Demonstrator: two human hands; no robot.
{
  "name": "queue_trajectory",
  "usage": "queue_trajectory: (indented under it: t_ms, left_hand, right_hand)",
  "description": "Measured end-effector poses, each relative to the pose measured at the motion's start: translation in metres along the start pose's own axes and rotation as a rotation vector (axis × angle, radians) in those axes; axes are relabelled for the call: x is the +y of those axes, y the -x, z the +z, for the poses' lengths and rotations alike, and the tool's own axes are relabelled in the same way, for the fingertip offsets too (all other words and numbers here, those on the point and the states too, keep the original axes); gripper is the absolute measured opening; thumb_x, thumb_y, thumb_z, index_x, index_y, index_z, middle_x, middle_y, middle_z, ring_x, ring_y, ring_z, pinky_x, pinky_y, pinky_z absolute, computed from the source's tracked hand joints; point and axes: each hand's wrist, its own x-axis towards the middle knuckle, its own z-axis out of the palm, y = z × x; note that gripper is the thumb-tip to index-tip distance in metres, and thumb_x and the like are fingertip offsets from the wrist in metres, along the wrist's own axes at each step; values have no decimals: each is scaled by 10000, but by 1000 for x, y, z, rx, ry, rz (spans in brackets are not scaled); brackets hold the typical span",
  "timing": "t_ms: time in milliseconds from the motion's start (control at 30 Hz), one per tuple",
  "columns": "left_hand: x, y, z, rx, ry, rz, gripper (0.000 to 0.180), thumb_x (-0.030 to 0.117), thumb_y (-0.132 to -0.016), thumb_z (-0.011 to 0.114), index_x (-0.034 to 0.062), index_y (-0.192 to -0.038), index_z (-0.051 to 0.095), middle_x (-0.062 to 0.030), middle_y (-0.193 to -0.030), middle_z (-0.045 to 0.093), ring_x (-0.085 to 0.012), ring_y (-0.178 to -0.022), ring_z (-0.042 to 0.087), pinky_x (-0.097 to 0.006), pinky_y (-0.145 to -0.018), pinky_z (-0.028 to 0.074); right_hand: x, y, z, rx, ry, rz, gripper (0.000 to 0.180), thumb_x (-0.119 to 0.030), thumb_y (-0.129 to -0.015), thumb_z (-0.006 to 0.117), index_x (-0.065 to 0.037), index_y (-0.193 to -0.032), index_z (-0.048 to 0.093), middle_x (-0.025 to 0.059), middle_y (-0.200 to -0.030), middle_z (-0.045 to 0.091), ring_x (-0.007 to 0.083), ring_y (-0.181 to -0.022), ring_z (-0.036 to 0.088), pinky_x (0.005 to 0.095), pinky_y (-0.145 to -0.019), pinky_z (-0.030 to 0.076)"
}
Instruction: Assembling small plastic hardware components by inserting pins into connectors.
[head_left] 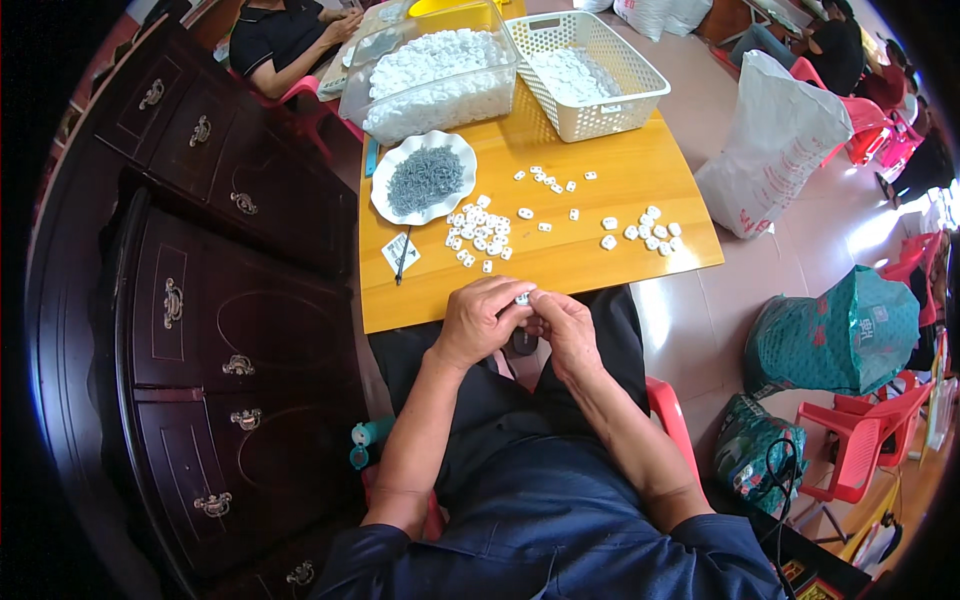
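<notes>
Both my hands meet over my lap, just off the near edge of the wooden table (620, 272). A small white plastic piece (522, 298) is pinched between my left hand (478, 318) and my right hand (566, 333), fingers of both closed on it. Beyond my left hand lies a heap of small white pieces with dark holes (480, 232). Farther right is a looser group of white pieces (655, 232). A white scalloped plate (380, 190) holds many small grey screw-like parts (425, 180). Near it a thin black tool (404, 258) rests on a white card (393, 250).
At the table's back stand a clear bin (350, 108) of white pieces and a white perforated basket (590, 122). Dark drawers (240, 250) rise on my left. To the right are a white sack (770, 140), green bags (835, 335) and red chairs (850, 450). Another person (275, 45) sits far left.
</notes>
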Motion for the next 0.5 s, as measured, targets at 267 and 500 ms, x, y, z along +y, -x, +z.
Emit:
queue_trajectory:
  t_ms: [267, 500]
  left_hand:
    - [3, -1, -3, -2, 106, -54, 212, 44, -835, 750, 8, -1041, 719, -132, -909, 716, -285, -799, 709, -340, -707, 561]
    - [6, -2, -7, -28, 188, -84, 256, 4, -841, 745, 0, -1095, 718, -125, -929, 714, -225, -771, 705, -301, -686, 552]
  right_hand:
    - [-1, 1, 0, -35, 31, -25, 247, -196, -1027, 585, 16, -1043, 712, 52, -879, 715, 100, -760, 638, 248, -732, 509]
    - [2, 2, -2, -69, -61, -32, 258, -214, -1043, 561, 1, -1070, 700, 58, -904, 712, 109, -787, 641, 256, -746, 510]
